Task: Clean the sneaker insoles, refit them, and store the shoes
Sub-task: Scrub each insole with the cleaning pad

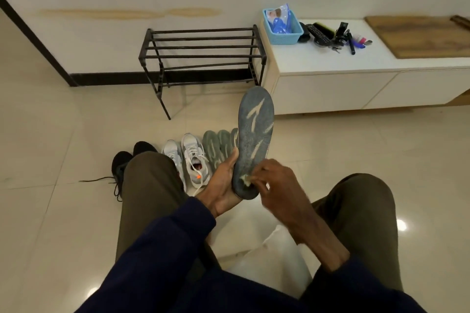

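My left hand [223, 180] grips the heel end of a dark grey insole [255, 132], which stands upright with its toe pointing away from me. My right hand [277, 183] pinches a small pale wad [245, 180] against the insole's heel area. On the floor behind lie grey insoles [217, 146] side by side. To their left stands a pair of light grey sneakers [189, 157], and further left a pair of black shoes [127, 162], one with a loose lace.
A black metal shoe rack [203, 56] stands against the wall. To its right is a low white cabinet [356, 84] with a blue basket [282, 26], brushes and small items [333, 35], and a wooden board [419, 35]. White material [274, 256] lies between my legs.
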